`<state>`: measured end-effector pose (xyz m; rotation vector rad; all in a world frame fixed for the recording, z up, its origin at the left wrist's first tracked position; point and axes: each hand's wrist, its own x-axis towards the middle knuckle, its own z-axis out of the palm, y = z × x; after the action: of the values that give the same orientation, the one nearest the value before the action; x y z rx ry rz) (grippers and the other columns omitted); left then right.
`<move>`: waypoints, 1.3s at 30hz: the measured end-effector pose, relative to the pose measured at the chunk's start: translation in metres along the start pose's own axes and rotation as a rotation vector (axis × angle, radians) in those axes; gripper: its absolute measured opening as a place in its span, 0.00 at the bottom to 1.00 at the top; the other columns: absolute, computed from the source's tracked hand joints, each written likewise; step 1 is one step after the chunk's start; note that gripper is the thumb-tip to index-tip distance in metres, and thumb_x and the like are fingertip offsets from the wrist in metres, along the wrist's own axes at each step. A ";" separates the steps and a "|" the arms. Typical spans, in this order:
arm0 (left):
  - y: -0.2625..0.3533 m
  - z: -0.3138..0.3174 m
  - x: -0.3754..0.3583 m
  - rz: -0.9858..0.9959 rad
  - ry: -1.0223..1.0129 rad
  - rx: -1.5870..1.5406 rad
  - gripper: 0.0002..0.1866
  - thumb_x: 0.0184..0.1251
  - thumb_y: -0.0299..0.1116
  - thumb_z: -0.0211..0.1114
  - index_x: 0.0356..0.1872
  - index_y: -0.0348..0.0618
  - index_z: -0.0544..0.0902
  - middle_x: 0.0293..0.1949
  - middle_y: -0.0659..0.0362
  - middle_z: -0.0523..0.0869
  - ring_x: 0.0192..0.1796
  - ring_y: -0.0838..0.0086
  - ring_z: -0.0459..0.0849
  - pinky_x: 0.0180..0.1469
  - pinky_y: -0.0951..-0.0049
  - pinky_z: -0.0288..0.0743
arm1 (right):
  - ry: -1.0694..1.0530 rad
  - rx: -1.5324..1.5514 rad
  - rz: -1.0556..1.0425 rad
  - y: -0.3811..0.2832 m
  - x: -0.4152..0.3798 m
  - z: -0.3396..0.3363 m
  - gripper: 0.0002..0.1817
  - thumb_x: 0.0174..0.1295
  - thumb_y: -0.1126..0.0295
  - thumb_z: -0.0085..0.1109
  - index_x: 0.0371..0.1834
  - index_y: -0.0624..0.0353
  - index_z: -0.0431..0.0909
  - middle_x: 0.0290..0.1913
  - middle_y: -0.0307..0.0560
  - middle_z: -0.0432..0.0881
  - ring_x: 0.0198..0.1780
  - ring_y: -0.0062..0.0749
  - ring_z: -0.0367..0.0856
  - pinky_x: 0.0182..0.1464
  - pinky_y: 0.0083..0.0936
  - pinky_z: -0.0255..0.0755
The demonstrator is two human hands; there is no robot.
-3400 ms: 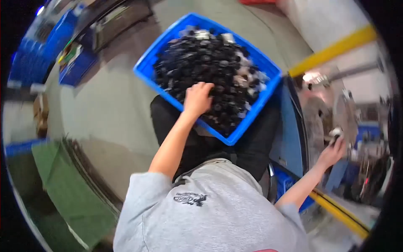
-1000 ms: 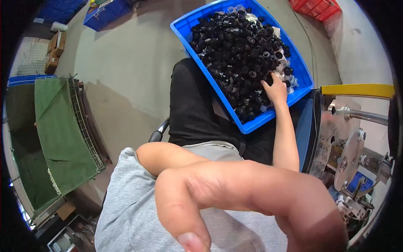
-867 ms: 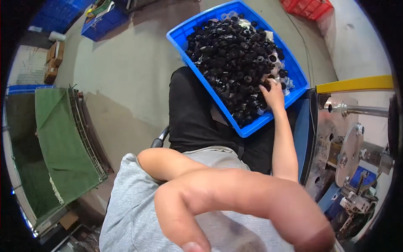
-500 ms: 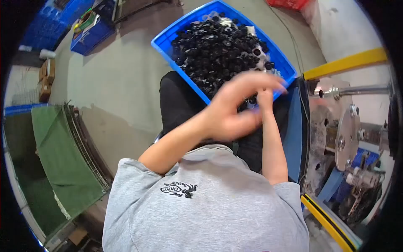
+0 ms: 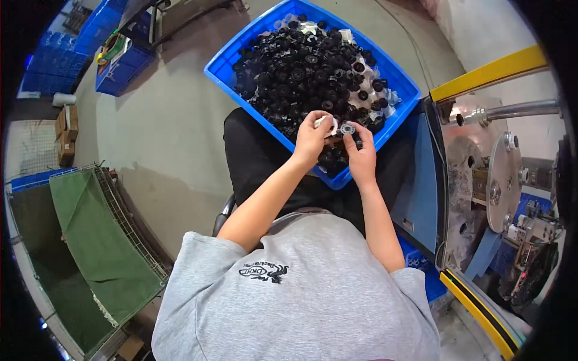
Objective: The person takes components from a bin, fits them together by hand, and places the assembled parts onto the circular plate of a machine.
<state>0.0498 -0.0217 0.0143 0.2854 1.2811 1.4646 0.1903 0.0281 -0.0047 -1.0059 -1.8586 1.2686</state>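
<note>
Fingers (image 5: pixel 313 117) closed, left hand (image 5: pixel 309 142) around a white piece (image 5: pixel 326 124), right hand (image 5: pixel 362 159) around a round part (image 5: pixel 347 129), forearms (image 5: pixel 265 200) angled inward

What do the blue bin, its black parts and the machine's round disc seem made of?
The blue bin looks like semi-gloss plastic, with a moulded rim. The black parts are probably smooth plastic, from their small highlights. The round disc could be bare metal: grey, dull sheen.

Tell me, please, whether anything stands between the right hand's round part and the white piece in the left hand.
Nothing visible does: the round part in the right hand and the white piece in the left hand are side by side over the blue bin.
</note>
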 end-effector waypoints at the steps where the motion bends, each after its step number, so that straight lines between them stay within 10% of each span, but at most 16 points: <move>1: 0.000 -0.001 0.000 0.014 -0.021 -0.026 0.22 0.79 0.40 0.59 0.68 0.43 0.73 0.54 0.52 0.81 0.47 0.75 0.82 0.50 0.76 0.80 | 0.003 -0.039 -0.034 -0.012 0.000 0.002 0.19 0.71 0.64 0.61 0.62 0.57 0.78 0.56 0.45 0.77 0.47 0.35 0.79 0.52 0.26 0.74; 10: -0.017 -0.005 -0.016 0.016 -0.184 -0.182 0.20 0.76 0.29 0.62 0.66 0.39 0.75 0.54 0.54 0.82 0.49 0.73 0.83 0.51 0.77 0.79 | -0.062 -0.383 0.020 -0.040 -0.008 -0.013 0.23 0.66 0.69 0.65 0.65 0.58 0.77 0.57 0.47 0.78 0.50 0.34 0.79 0.57 0.27 0.73; 14: -0.016 -0.019 -0.006 0.166 -0.069 -0.033 0.23 0.71 0.24 0.64 0.66 0.39 0.75 0.57 0.53 0.83 0.50 0.73 0.83 0.54 0.79 0.77 | -0.083 -0.065 -0.047 -0.016 0.001 -0.008 0.23 0.67 0.68 0.63 0.66 0.54 0.77 0.61 0.46 0.78 0.46 0.33 0.80 0.49 0.26 0.75; 19: 0.001 -0.029 -0.004 0.313 -0.165 0.134 0.31 0.65 0.22 0.67 0.71 0.40 0.71 0.64 0.50 0.80 0.62 0.63 0.80 0.63 0.70 0.75 | -0.222 0.578 0.373 -0.016 0.016 0.007 0.31 0.70 0.65 0.62 0.76 0.56 0.66 0.66 0.49 0.76 0.55 0.36 0.80 0.55 0.30 0.75; 22: -0.001 -0.029 -0.001 0.406 -0.290 0.289 0.35 0.63 0.24 0.70 0.72 0.42 0.69 0.67 0.50 0.77 0.64 0.61 0.79 0.64 0.67 0.74 | -0.145 0.317 0.016 -0.007 0.013 0.017 0.34 0.69 0.66 0.63 0.77 0.56 0.62 0.66 0.49 0.76 0.57 0.36 0.80 0.56 0.29 0.75; 26: 0.006 0.007 0.015 0.456 -0.362 0.435 0.37 0.59 0.29 0.73 0.71 0.41 0.70 0.66 0.50 0.76 0.65 0.59 0.77 0.67 0.63 0.71 | -0.112 0.538 0.307 -0.025 0.010 -0.024 0.29 0.68 0.67 0.64 0.71 0.59 0.68 0.61 0.51 0.78 0.54 0.33 0.80 0.55 0.25 0.75; 29: -0.008 0.035 0.027 0.841 -0.533 0.737 0.37 0.55 0.31 0.75 0.69 0.41 0.71 0.65 0.49 0.77 0.65 0.57 0.76 0.68 0.61 0.68 | 0.029 0.618 0.255 -0.001 -0.009 -0.063 0.25 0.69 0.68 0.63 0.68 0.58 0.71 0.55 0.50 0.82 0.50 0.30 0.82 0.47 0.23 0.76; 34: 0.004 0.066 0.109 0.812 -0.579 1.117 0.26 0.54 0.33 0.70 0.57 0.40 0.82 0.57 0.50 0.83 0.59 0.54 0.79 0.64 0.55 0.69 | 0.326 1.049 0.256 -0.023 -0.050 -0.144 0.26 0.67 0.67 0.66 0.67 0.56 0.71 0.48 0.50 0.83 0.39 0.30 0.83 0.34 0.19 0.74; 39: -0.038 0.042 0.151 1.122 -0.405 1.782 0.13 0.62 0.37 0.61 0.45 0.44 0.84 0.43 0.51 0.88 0.43 0.51 0.86 0.48 0.56 0.76 | 0.703 0.326 0.063 -0.057 -0.068 -0.252 0.24 0.64 0.76 0.65 0.63 0.60 0.74 0.50 0.52 0.83 0.41 0.33 0.83 0.32 0.21 0.77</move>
<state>0.0486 0.1173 -0.0680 2.5882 1.7926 0.4302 0.4234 0.0657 0.1199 -1.1407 -1.0573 1.0229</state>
